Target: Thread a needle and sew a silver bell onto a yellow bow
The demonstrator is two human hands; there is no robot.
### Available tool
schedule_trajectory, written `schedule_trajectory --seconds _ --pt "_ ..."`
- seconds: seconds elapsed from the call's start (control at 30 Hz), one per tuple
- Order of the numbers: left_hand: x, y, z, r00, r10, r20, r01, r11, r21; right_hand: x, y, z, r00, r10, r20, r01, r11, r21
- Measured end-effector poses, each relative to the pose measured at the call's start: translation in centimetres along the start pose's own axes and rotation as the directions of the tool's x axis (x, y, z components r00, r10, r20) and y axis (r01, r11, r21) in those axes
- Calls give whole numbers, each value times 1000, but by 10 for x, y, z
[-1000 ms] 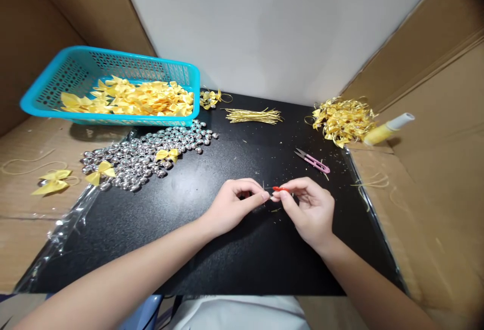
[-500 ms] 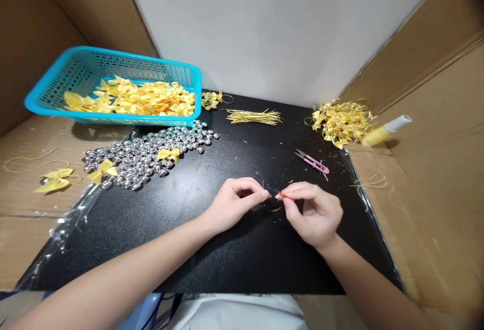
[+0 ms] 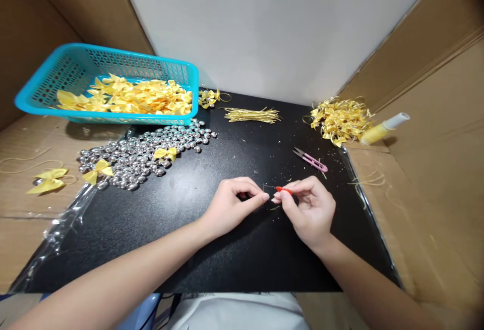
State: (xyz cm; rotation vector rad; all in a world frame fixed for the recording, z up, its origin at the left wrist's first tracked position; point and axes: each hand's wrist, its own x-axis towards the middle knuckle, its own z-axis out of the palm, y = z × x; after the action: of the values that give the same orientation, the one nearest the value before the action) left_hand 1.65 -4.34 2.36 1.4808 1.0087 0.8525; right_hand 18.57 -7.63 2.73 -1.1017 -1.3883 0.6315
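My left hand (image 3: 235, 204) is pinched at thumb and forefinger, with a thin upright strand (image 3: 263, 187) showing at the fingertips. Facing it, my right hand (image 3: 308, 206) grips a small red-handled tool (image 3: 284, 189) between thumb and fingers. The tool's fine dark tip points left and reaches close to the strand; whether they touch I cannot tell. Both hands are just above the black tabletop (image 3: 212, 264). Pink thread snips (image 3: 310, 160) lie beyond my right hand, blades toward the upper left.
A blue basket (image 3: 194, 93) of yellow bows stands at the back left, silver beads (image 3: 132, 163) before it. Cut gold cords (image 3: 252, 115) lie at the back. A heap of bows with cord loops (image 3: 338, 120) and a yellow spool (image 3: 378, 132) are at the right.
The red-handled tool has turned a little, and its tip now lies nearer the strand at my left fingertips. My right hand has shifted slightly left and up. The view has shifted slightly.
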Motion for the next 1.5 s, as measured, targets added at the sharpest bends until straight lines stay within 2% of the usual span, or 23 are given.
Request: schedule_trajectory --seconds 1.17,1.5 --pt "0 -1 0 1000 8 9 -9 1000 14 -1 3 1 1000 2 -4 -2 998 -60" --pt "-1 -1 1 999 49 3 -49 997 55 -3 4 3 1000 -6 12 7 997 -82"
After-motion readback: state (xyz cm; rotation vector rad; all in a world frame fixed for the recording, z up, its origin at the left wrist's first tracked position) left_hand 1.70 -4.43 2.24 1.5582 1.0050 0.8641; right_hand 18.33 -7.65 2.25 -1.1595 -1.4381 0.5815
